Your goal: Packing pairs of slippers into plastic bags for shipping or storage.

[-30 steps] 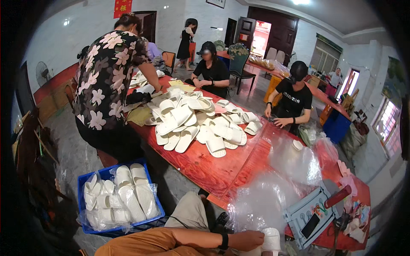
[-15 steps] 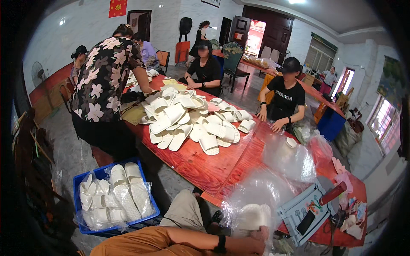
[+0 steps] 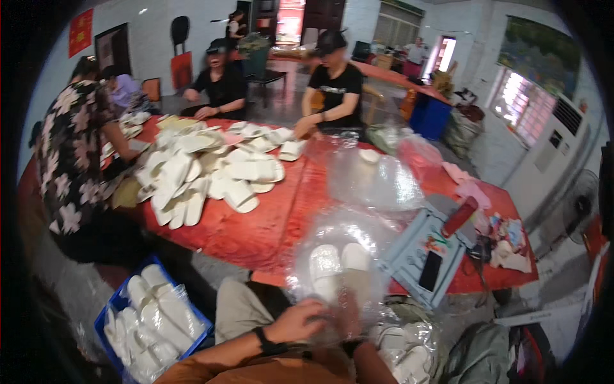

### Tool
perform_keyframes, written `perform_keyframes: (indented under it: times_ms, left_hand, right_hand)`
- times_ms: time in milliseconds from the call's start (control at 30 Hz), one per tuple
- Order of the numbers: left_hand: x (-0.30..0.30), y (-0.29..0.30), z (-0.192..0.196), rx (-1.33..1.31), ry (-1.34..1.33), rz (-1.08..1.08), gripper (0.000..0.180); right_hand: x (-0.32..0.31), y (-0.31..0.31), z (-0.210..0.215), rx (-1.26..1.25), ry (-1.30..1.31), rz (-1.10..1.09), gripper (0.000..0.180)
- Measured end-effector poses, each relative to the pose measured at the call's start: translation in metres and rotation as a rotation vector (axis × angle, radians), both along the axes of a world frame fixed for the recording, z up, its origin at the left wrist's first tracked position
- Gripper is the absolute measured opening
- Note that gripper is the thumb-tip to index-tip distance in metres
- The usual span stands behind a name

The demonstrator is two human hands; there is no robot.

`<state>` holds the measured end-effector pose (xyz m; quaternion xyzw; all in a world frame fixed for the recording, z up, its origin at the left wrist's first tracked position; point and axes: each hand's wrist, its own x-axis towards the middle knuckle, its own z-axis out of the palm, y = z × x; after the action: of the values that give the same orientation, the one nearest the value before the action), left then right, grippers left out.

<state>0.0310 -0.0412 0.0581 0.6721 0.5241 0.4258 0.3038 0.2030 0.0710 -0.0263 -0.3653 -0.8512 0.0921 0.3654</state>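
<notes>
A pair of cream slippers [image 3: 326, 264] lies toe-end away from me, in or under a large clear plastic bag [image 3: 304, 253] near the table's front edge. My left hand [image 3: 302, 321] has its fingers curled at the near edge of the bag, left of the slippers' heel ends. Behind glossy film, my right hand [image 3: 348, 317] is at those heel ends, its fingers smeared by motion. Just right of the bag, a grey-blue plastic stand [image 3: 400, 264] carries a phone [image 3: 430, 271] and a red roller-shaped piece [image 3: 459, 216].
A heap of loose slippers [image 3: 182, 169] covers the left of the red table [image 3: 256, 240]. Bagged slippers fill a blue crate [image 3: 203, 333] at lower left; more bagged slippers [image 3: 406, 358] lie at my right. Clear bags [image 3: 374, 182] lie farther back. Several people work around the table.
The whole view has turned right, so the scene sits farther left. My right hand has come into view at the slippers. My left hand is now at the bag's near edge.
</notes>
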Motion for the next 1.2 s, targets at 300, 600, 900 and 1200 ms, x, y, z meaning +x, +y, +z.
perform_keyframes:
  times_ms: [300,600,900,1200]
  left_hand:
    - [-0.028,-0.004,-0.11,-0.678,-0.688,0.221,0.025]
    - [-0.026,-0.009,-0.099,-0.715,-0.762,0.384,0.017]
    - [-0.015,-0.025,-0.085,-0.868,-0.795,0.247,0.029]
    - [-0.037,-0.029,-0.06,-0.593,-0.825,0.191,0.023]
  right_hand:
    - [0.213,-0.064,-0.034,-0.808,0.542,-0.345,0.016]
    - [0.159,0.03,-0.036,-0.997,0.206,-0.228,0.044]
    - [0.186,0.011,-0.074,-0.824,0.3,-0.163,0.036]
    - [0.138,-0.046,0.128,-1.515,0.521,-0.232,0.012]
